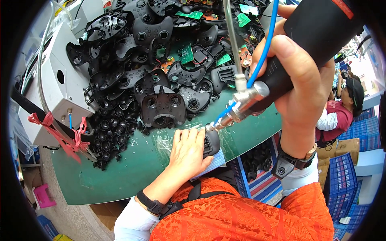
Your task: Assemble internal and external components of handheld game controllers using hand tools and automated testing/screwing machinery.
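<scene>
My right hand [299, 86] is wrapped tight around the fat, matte black grip of a screwdriver [277, 76], whose shiny steel nose, fed by a blue hose [263, 56], tapers down to a small black plastic part [211, 142]. My left hand [187, 154] lies flat with fingers together, pressing that ribbed part down on a pale blue cloth [213, 162] at the near edge of the green table [132, 172]. Just beyond, a heap of curved, glossy black controller shells [163, 106] with round holes spreads across the table among green circuit boards [186, 53].
</scene>
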A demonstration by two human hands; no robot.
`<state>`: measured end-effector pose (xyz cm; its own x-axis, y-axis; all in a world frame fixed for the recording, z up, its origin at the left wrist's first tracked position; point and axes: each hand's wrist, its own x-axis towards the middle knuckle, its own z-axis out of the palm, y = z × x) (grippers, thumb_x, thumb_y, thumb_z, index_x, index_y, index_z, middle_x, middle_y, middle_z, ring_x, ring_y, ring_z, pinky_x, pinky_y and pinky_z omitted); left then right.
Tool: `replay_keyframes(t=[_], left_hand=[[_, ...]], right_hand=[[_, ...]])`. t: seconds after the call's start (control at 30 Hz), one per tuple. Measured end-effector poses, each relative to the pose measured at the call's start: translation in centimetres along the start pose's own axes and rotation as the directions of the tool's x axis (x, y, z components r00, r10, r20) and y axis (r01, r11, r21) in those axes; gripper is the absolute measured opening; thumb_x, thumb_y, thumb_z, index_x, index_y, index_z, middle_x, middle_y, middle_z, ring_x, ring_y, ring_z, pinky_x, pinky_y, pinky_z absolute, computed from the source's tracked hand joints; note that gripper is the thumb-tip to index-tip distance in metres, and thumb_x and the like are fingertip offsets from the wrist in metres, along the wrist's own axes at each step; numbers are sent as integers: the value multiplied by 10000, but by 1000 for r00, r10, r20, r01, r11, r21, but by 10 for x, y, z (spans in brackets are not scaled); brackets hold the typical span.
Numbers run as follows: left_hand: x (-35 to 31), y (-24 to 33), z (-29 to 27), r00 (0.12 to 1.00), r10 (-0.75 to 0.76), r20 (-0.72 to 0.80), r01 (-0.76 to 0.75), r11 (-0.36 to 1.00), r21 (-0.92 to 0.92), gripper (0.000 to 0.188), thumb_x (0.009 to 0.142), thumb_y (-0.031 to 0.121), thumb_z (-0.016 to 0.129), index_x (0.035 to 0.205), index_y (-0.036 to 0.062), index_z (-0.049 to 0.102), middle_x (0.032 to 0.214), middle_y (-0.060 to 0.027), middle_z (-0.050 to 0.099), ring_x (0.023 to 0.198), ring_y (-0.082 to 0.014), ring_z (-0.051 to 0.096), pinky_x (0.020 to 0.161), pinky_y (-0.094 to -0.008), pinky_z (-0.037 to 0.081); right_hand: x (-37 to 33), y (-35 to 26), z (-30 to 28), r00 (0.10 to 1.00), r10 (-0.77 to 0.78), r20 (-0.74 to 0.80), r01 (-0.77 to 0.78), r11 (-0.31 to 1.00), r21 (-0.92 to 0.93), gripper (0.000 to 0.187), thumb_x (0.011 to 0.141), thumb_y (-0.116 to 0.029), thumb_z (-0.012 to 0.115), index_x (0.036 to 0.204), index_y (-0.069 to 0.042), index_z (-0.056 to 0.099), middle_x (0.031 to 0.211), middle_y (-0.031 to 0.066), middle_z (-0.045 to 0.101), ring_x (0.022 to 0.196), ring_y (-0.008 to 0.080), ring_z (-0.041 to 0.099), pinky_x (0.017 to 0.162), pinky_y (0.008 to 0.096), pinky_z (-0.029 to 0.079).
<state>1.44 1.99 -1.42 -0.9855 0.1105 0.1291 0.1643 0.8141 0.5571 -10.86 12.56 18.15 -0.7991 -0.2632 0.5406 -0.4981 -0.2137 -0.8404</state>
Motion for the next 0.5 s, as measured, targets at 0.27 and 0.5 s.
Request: replay_keyframes(t=[0.27,0.5], left_hand=[[0,-1,2,999,32,-38,-32,999,12,721,645,291,832,1192,-77,542,1055,-162,542,1027,-314,503,961,-435,355],[0,-1,2,999,39,-29,-39,999,3,639,644,281,833,1123,-48,567,1017,-149,532,1002,-309,501,935,-432,361]], right_hand=[[-2,11,-5,990,-58,127,72,992,-107,481,849,-148,639,1234,93,480,782,105,586,603,182,605,559,301,507],[-10,28,-7,984,-74,165,78,997,-19,429,859,-85,632,1224,87,486,814,102,575,617,182,611,551,296,510]])
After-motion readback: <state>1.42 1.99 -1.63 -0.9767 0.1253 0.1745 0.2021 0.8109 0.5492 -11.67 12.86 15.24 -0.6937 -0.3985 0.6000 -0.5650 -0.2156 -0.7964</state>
